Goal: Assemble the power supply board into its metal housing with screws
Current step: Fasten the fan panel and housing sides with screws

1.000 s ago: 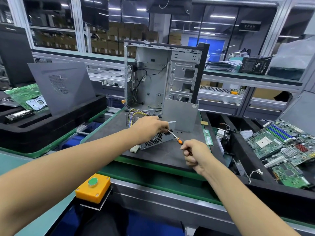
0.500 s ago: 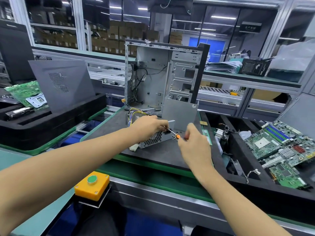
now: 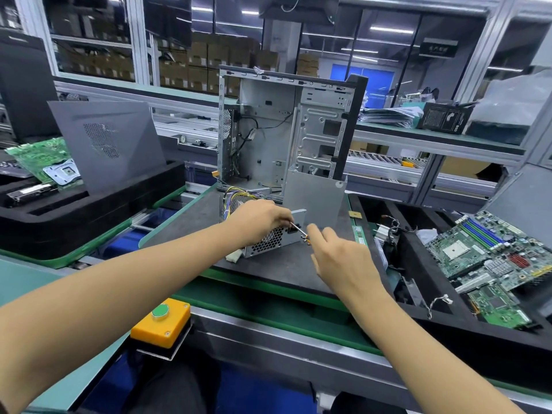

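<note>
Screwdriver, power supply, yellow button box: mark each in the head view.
screwdriver [image 3: 299,229], head view, on the bare metal shaft.
power supply [image 3: 270,242], head view, on the honeycomb fan grille.
yellow button box [image 3: 167,327], head view, on the yellow top face beside the green button.

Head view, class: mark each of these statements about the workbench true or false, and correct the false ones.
1. The left hand rests on the power supply box. True.
2. The power supply box sits inside the open computer case. False: it lies on the dark mat in front of the case.
3. The right hand is at the orange-handled screwdriver. True.
4. The yellow box with the green button is by the right arm. False: it sits under the left forearm.
5. Green circuit boards lie to the right of the mat. True.
</note>
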Demonstrator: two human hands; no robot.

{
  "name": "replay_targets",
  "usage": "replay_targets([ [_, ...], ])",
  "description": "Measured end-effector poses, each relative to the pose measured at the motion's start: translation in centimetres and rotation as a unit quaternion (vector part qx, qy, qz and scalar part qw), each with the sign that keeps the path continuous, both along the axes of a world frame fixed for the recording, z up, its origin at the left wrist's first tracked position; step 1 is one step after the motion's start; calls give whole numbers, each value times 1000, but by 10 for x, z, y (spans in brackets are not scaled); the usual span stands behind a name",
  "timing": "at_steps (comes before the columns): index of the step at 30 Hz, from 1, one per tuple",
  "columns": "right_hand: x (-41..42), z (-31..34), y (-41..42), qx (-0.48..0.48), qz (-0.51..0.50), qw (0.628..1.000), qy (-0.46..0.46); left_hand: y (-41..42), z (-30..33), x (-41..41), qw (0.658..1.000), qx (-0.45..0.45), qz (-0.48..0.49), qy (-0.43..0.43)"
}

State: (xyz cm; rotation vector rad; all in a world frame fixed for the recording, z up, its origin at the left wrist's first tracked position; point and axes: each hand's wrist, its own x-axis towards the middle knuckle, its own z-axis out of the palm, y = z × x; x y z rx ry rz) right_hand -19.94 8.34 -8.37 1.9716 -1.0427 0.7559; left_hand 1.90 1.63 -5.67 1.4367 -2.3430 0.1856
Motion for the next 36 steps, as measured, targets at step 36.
replay_targets([
  [36,11,12,-16,548,60,638,-538,3,-1,4,999,28,10,43],
])
